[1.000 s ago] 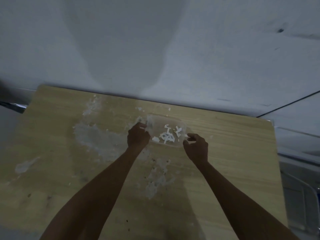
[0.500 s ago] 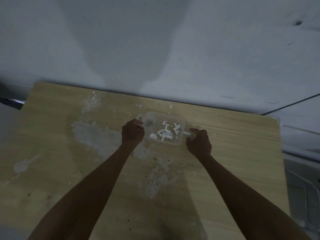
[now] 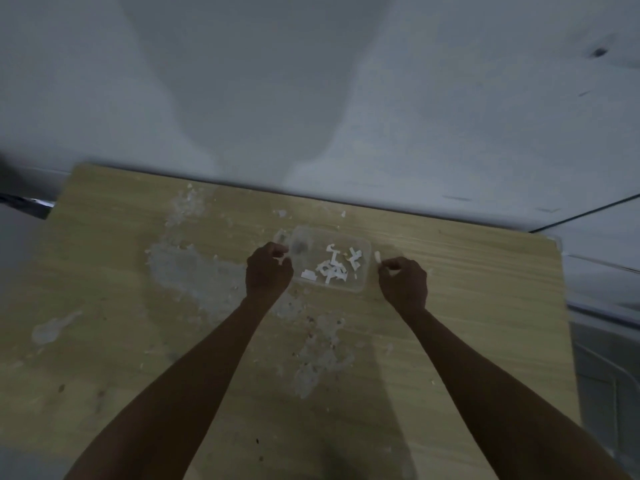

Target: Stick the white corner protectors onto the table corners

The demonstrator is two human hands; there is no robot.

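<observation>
Nearest the camera, two bare forearms reach forward over a pale wood worktop (image 3: 467, 306) marked with grey, scraped patches. The left hand (image 3: 268, 271) has its fingers curled at the left side of a clear plastic tray (image 3: 360, 289), a small white scrap showing at the fingertips; whether it grips the tray wall or only that scrap cannot be told. The right hand (image 3: 403, 280) sits just beside the tray's right end, its fingers drawn together in a pinch on a small white piece (image 3: 377, 256), which stands roughly upright above the knuckles, its long axis pointing away from the person.

Between the hands, the tray lies with its long axis running left to right across the worktop. Inside it is a loose heap of white corner protectors (image 3: 334, 268), angled every way, none lined up with another.

The step in hand looks like picking one protector out of the tray. Next, it probably needs its backing peeled and then carrying to a corner; the far right corner (image 3: 557, 241) is the nearest one in view. Beyond the worktop's far edge is a plain grey wall.
</observation>
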